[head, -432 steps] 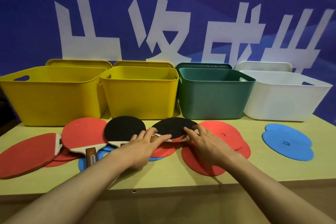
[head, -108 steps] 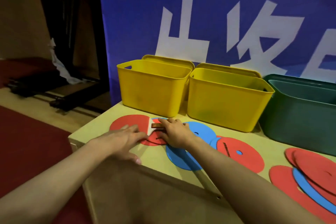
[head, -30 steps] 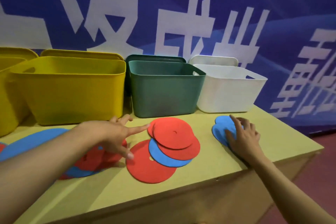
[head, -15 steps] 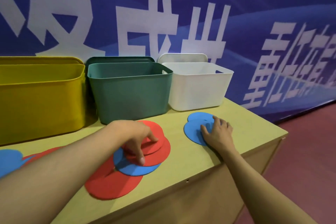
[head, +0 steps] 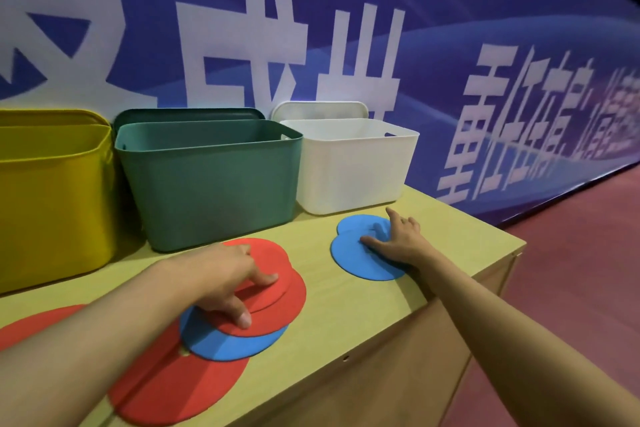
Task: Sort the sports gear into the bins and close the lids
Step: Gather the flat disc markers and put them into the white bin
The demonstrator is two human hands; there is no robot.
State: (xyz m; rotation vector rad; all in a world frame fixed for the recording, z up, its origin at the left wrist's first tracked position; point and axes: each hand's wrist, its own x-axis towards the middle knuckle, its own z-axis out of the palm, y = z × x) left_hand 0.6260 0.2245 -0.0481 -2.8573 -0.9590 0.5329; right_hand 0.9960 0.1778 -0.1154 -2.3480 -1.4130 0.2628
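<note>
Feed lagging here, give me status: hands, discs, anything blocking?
Left hand flat on red discs, nothing gripped. Right hand flat on blue discs, nothing gripped. Bins open, lids behind. Nothing blocking.

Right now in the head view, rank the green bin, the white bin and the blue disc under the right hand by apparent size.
1. Green bin, largest.
2. White bin, though it sits farther off, so the real gap is unsure.
3. Blue disc under the right hand, smallest.
</note>
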